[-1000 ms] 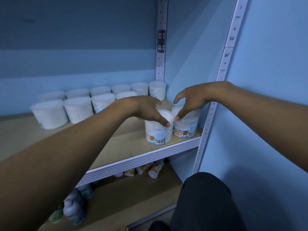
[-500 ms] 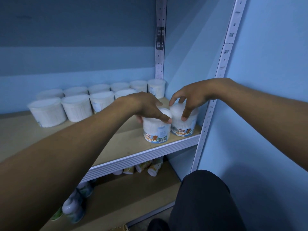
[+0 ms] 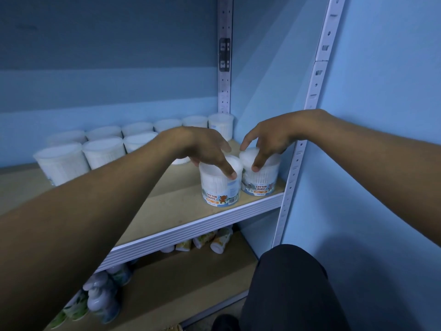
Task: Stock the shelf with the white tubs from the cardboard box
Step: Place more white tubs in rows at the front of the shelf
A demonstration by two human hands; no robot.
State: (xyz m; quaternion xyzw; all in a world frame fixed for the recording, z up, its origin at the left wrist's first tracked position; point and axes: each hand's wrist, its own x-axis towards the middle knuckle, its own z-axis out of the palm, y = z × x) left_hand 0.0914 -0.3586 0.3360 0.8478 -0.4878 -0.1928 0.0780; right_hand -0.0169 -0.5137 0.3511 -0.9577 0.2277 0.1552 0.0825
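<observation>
Two white cotton-bud tubs stand upright side by side at the front right corner of the wooden shelf [image 3: 171,206]. My left hand [image 3: 202,149] grips the left tub [image 3: 219,189] from above, fingers over its lid. My right hand [image 3: 269,139] rests on the right tub [image 3: 262,182], thumb and fingers spread around its lid. Several more white tubs [image 3: 102,149] stand in two rows along the back of the shelf. The cardboard box is out of view.
White slotted uprights [image 3: 310,96] frame the shelf on the right, against a blue wall. The lower shelf [image 3: 191,283] holds small bottles and packets. My dark-trousered knee [image 3: 286,283] is at the bottom right.
Both tubs have slid slightly toward the right upright and stand straight. My hands stay on their lids, the view has shifted a little.
</observation>
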